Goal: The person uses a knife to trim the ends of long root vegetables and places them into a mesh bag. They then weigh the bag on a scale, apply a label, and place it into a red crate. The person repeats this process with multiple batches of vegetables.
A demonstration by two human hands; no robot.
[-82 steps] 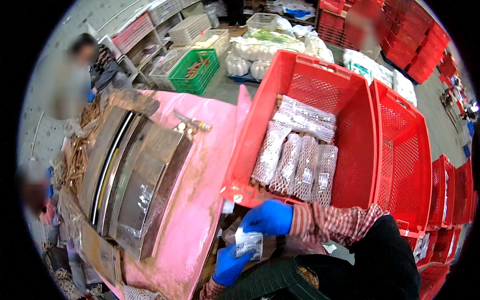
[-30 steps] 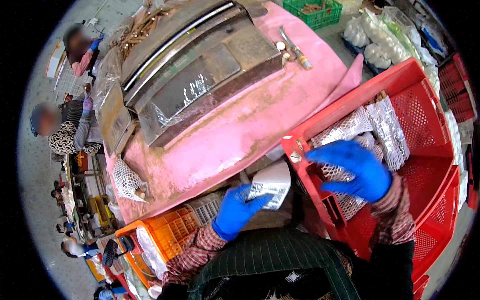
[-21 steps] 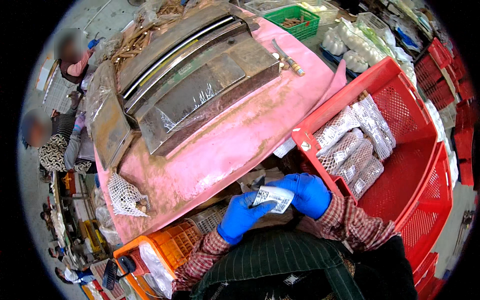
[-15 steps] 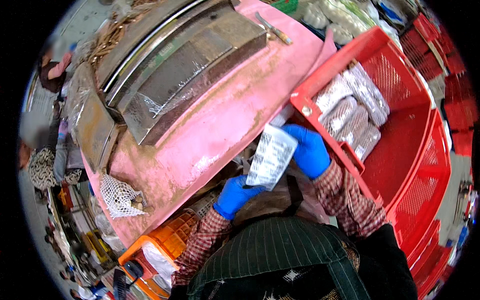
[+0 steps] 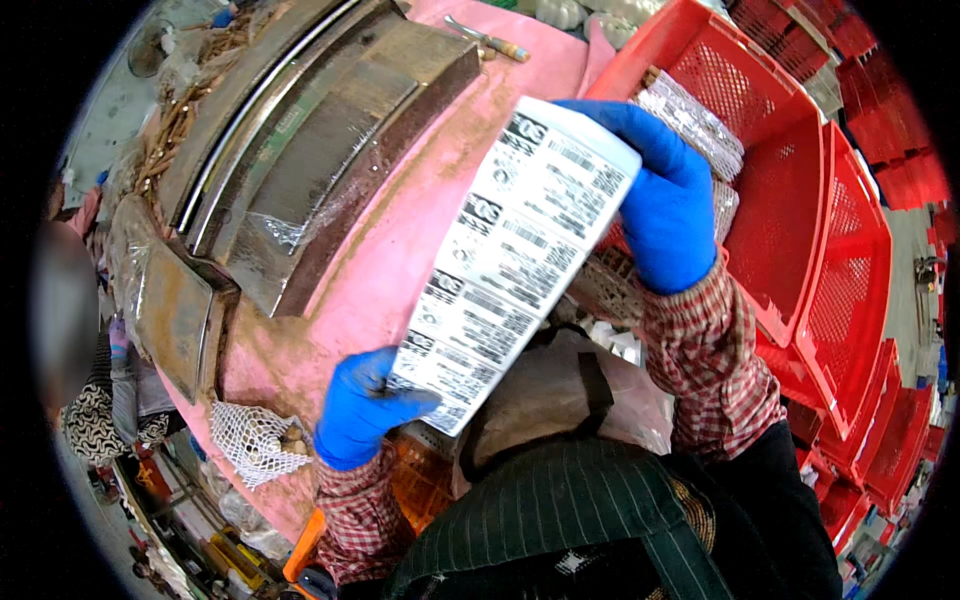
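A sheet of white printed labels [image 5: 510,265] spans the space between my two gloved hands, its face toward me and tilted. Dark blocks, barcodes and square codes cover it in rows. My left hand [image 5: 365,408], in a blue glove, pinches the lower left corner between thumb and fingers. At the upper right edge my right hand [image 5: 668,205], gloved in the same blue, grips the sheet with its fingers partly behind it. The label sheet hides part of the pink-covered table [image 5: 385,290] beyond.
A metal wrapping machine [image 5: 330,150] stands on the table, with a knife [image 5: 490,40] past its far end. White netting [image 5: 255,445] lies at the near left. To the right, a red crate [image 5: 775,210] holds net-wrapped packs [image 5: 690,125]. Another person [image 5: 90,390] is at far left.
Both hands have brought the label sheet up closer, and it now looks larger. They are farther apart: the left hand went left, the right hand up and to the right.
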